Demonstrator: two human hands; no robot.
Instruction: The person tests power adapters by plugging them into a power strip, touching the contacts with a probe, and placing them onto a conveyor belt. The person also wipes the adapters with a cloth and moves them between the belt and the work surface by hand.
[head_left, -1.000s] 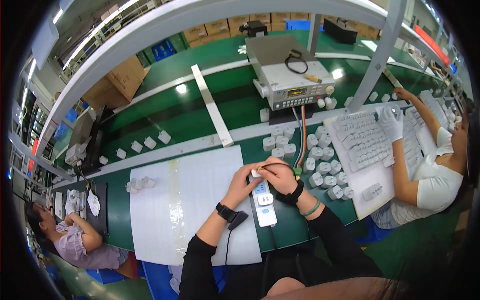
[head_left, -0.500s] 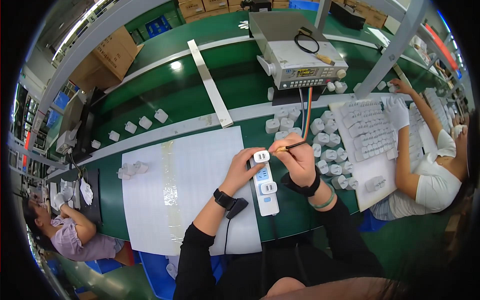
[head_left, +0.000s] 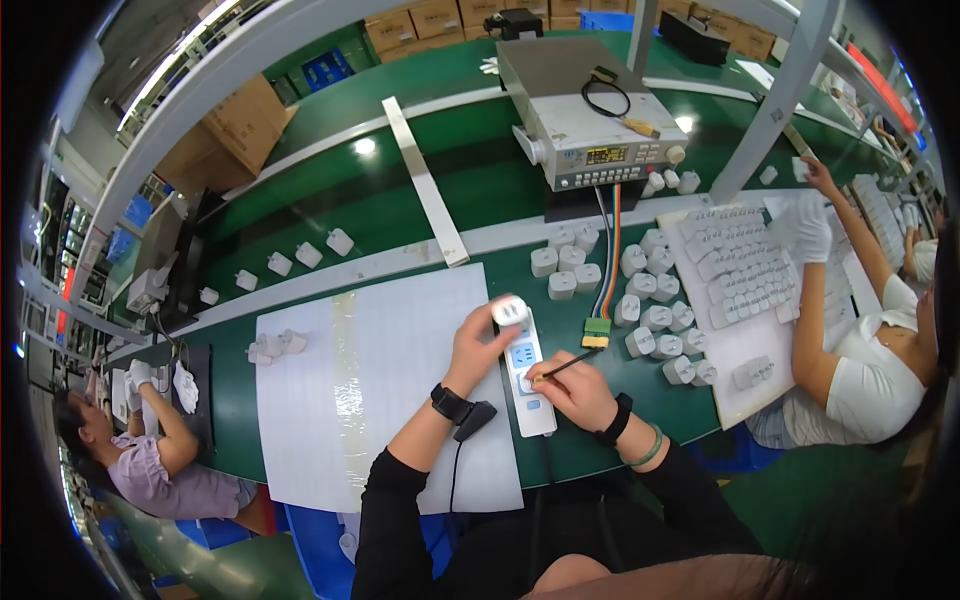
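Your right hand [head_left: 580, 388] is closed in a pinch on a thin probe [head_left: 566, 364], tip at the white power strip [head_left: 528, 378] on the green bench [head_left: 400, 215]. Your left hand [head_left: 480, 340] grips a white plug adapter [head_left: 510, 311] seated at the strip's far end. Beyond lie loose white adapters [head_left: 660, 320] and a grey test instrument [head_left: 595, 115].
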